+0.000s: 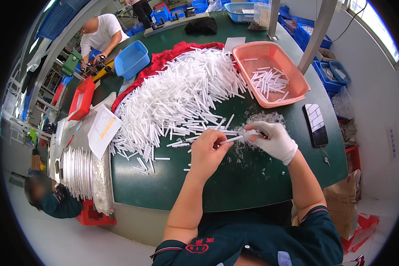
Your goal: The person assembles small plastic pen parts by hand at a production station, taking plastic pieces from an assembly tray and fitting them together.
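Over the green table [164,190], my bare left hand [206,153] pinches a slim white plastic tube [232,139], its free end pointing right. My right hand [277,142], in a white glove, is closed close to that end; a small dark bit shows between its fingers, too hidden to name. Whitish curly shavings [266,117] lie behind and around the right hand. Just beyond my hands a large heap of white tubes [177,93] spreads over a red cloth [179,48]. A pink plastic basket [270,104] at the back right holds a smaller number of similar tubes.
A phone [315,126] with keys lies at the right. Left of the heap are a paper sheet [103,132], a row of thin rods [78,173], a red bin [81,99] and a blue basin [132,60]. One person [103,35] works at the far left, another [53,197] nearer.
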Demonstrator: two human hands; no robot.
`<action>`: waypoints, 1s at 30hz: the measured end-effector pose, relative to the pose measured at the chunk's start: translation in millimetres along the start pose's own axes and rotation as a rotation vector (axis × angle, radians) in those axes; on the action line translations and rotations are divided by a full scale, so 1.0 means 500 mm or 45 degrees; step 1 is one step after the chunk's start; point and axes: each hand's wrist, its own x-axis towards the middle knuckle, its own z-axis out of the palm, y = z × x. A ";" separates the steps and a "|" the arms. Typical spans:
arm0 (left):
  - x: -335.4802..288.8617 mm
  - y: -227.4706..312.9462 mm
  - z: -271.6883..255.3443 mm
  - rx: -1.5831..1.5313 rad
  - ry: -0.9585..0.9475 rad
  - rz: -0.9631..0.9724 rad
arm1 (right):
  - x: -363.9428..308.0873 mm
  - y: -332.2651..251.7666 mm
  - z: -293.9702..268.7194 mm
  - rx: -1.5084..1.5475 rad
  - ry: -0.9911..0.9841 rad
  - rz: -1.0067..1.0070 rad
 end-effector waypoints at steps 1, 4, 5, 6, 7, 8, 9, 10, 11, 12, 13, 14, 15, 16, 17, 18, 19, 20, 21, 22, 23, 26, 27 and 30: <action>-0.001 0.002 0.001 0.001 -0.036 0.000 | 0.000 -0.001 0.008 0.104 -0.046 -0.036; -0.004 0.003 0.001 -0.004 -0.086 -0.002 | 0.000 -0.006 0.016 0.024 -0.124 -0.098; -0.004 0.002 0.000 -0.021 -0.117 0.002 | 0.000 -0.008 0.016 -0.010 -0.190 -0.077; -0.005 0.001 -0.003 -0.020 -0.116 -0.003 | 0.001 -0.012 0.016 -0.002 -0.240 -0.011; -0.003 0.002 -0.005 -0.025 -0.090 -0.042 | 0.000 -0.004 0.017 -0.004 -0.241 -0.010; -0.002 0.002 -0.008 -0.030 -0.065 -0.081 | -0.001 0.010 0.020 0.132 -0.245 0.045; 0.000 -0.002 -0.014 -0.032 -0.064 -0.081 | -0.002 0.018 0.020 0.269 -0.248 0.100; 0.002 -0.009 -0.024 -0.042 0.034 -0.136 | -0.001 0.018 0.019 0.268 -0.248 0.100; 0.003 -0.017 -0.034 -0.052 0.131 -0.192 | 0.001 0.018 0.018 0.346 -0.223 0.178; 0.006 -0.023 -0.044 -0.053 0.142 -0.237 | 0.004 0.019 0.016 0.423 -0.197 0.257; 0.005 -0.024 -0.052 -0.053 0.146 -0.240 | 0.007 0.017 0.013 0.423 -0.202 0.257; 0.004 -0.022 -0.059 0.033 0.124 -0.248 | 0.010 0.012 0.007 0.521 -0.222 0.400; 0.002 -0.022 -0.062 0.118 0.102 -0.257 | 0.013 0.006 0.002 0.618 -0.242 0.545; 0.002 -0.022 -0.064 0.117 0.108 -0.260 | 0.016 -0.001 -0.002 0.640 -0.214 0.556; 0.001 -0.022 -0.064 0.187 0.029 -0.240 | 0.019 0.004 -0.006 0.638 -0.221 0.557; 0.000 -0.024 -0.065 0.258 -0.050 -0.221 | 0.020 0.013 -0.014 0.751 -0.164 0.617; -0.002 -0.023 -0.062 0.253 -0.052 -0.230 | 0.020 0.021 -0.017 0.864 -0.103 0.683; -0.002 -0.022 -0.058 0.391 -0.148 -0.192 | 0.025 0.029 -0.014 0.927 0.038 0.624; -0.001 -0.020 -0.054 0.526 -0.246 -0.153 | 0.031 0.038 -0.020 1.013 0.183 0.583; -0.001 -0.017 -0.056 0.575 -0.347 -0.209 | 0.036 0.039 -0.025 1.272 0.216 0.531; -0.006 -0.020 -0.055 0.575 -0.355 -0.223 | 0.040 0.042 -0.029 1.530 0.253 0.473; -0.010 -0.030 -0.043 0.808 -0.439 -0.121 | 0.036 0.034 -0.027 1.440 0.131 0.514; -0.010 -0.030 -0.038 0.809 -0.445 -0.120 | 0.033 0.023 -0.022 1.275 0.078 0.556; -0.015 -0.034 -0.017 0.854 -0.444 -0.046 | 0.024 0.010 -0.002 1.124 0.018 0.589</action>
